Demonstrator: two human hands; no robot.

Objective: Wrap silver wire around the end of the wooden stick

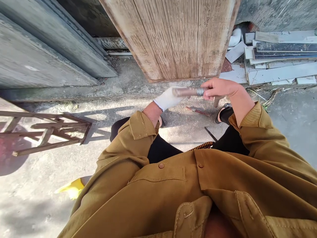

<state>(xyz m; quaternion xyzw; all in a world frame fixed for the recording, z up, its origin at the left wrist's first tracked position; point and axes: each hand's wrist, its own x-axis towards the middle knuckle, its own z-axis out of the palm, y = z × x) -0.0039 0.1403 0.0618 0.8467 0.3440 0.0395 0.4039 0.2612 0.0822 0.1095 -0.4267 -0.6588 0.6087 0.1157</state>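
the gloved left hand (169, 99) grips a brown rod (183, 92), blurred and probably wooden, near the lower edge of the plank panel (180, 39); the bare right hand (221, 88) pinches its end beside coiled silvery wire (199, 92). a thin reddish tool (201, 112) lies on the concrete ground (179, 130).

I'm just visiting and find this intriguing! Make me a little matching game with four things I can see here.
1. left hand
2. right hand
3. brown handle
4. stacked boards

A. upper right of the picture
B. ungloved
C. spanning between the two hands
D. gloved in white

Pairs: 1-D; 2-B; 3-C; 4-A
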